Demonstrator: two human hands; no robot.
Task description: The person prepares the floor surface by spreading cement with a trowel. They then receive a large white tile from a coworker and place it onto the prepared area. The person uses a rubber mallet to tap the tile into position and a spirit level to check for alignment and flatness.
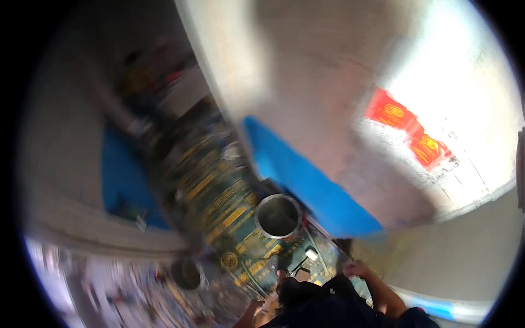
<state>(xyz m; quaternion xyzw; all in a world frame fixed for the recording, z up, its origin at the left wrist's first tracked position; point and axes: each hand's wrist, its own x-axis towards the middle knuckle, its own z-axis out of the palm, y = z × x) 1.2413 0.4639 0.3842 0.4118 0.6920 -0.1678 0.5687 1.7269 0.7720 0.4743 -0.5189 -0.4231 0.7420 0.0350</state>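
Motion blurs the view. My right hand [355, 269] is at the bottom, right of my dark clothing, with its elbow bent outward. It looks curled, but its fingers are too smeared to read, and I cannot make out anything in it. Lower down on the left is my left hand [255, 307], partly cut off by my body, its fingers unclear. Ahead of both hands stands a round, pale-rimmed bucket [278, 216] with a grey inside. Between the bucket and my body lies a small white-topped object [311, 253] beside thin rods.
A green floor sheet [229, 218] with yellow print runs forward through a passage. Beside it rises a pale wall [328, 136] with a blue lower band [311, 186] and red paper sheets [407, 128]. Another bucket [187, 274] stands at lower left, near blurred scattered debris [136, 290].
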